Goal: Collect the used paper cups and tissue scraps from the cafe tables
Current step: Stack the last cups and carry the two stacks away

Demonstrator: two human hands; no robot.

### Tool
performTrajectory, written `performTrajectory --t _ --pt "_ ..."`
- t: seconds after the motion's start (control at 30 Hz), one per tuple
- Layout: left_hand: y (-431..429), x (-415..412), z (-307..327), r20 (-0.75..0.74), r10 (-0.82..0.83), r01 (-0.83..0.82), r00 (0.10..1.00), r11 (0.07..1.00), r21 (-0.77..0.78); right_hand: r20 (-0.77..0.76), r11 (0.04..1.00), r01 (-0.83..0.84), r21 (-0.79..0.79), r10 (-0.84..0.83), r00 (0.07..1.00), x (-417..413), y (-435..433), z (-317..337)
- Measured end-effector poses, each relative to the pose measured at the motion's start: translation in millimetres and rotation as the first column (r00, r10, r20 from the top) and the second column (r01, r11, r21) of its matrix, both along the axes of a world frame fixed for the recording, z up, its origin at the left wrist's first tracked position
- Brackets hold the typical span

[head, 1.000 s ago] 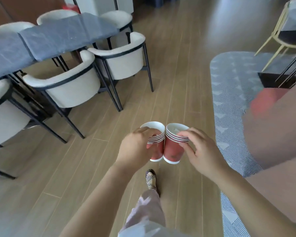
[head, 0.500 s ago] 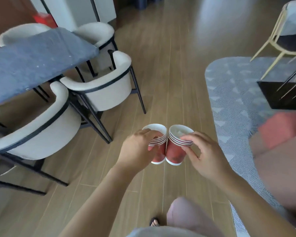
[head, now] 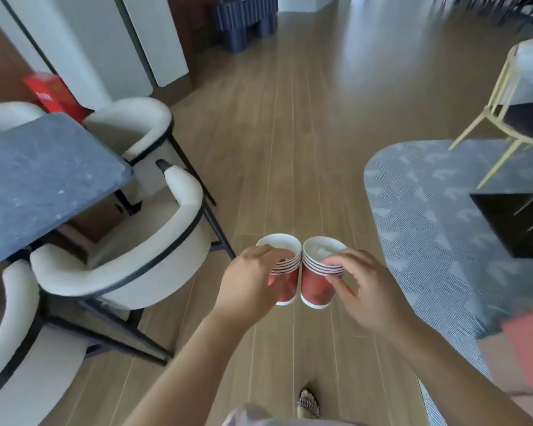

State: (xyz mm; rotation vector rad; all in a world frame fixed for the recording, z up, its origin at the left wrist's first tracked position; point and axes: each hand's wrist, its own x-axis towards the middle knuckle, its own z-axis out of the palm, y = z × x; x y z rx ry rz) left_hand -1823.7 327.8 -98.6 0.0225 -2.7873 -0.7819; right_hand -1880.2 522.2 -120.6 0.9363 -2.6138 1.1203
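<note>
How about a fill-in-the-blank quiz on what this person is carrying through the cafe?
1. The left hand grips the left cup stack and the right hand grips the right cup stack; the paper cups are ____ outside.
2. Both stacks are held above a ____ plank floor.
3. The grey table stands on the person's ____ side.

Missing words: red; wooden; left.

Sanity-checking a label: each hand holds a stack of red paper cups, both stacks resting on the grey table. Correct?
No. In the head view the left hand and right hand hold the left stack and right stack in the air above the wood floor; the grey table stands apart.
</note>
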Motion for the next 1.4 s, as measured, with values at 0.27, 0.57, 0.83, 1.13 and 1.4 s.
performTrajectory --t 0.27,0.57,0.83,1.13,1.4 --pt "-77 -180 -16 0.027 0.121 -0.121 0.992 0.993 0.002 0.033 0.996 -0.089 0.014 0.088 0.996 -193 -84 -7" --pt "-189 -438 -24 0.024 0.101 -0.101 0.995 0.995 -0.003 0.025 0.995 -0.098 0.005 0.098 0.995 -443 -191 -3" --pt "-257 -649 -12 0.032 0.061 -0.061 0.998 0.998 0.003 -0.017 0.999 -0.007 -0.036 0.007 1.000 -650 -257 -2" --pt "-317 -923 -16 0.075 0.002 -0.001 0.997 1.000 -0.008 -0.035 0.999 -0.015 -0.033 0.014 0.999 -925 -313 -14" --pt "-393 -1110 -5 0.070 0.152 -0.153 0.986 0.988 0.003 -0.034 0.992 -0.097 -0.075 0.094 0.995 -1131 -398 5"
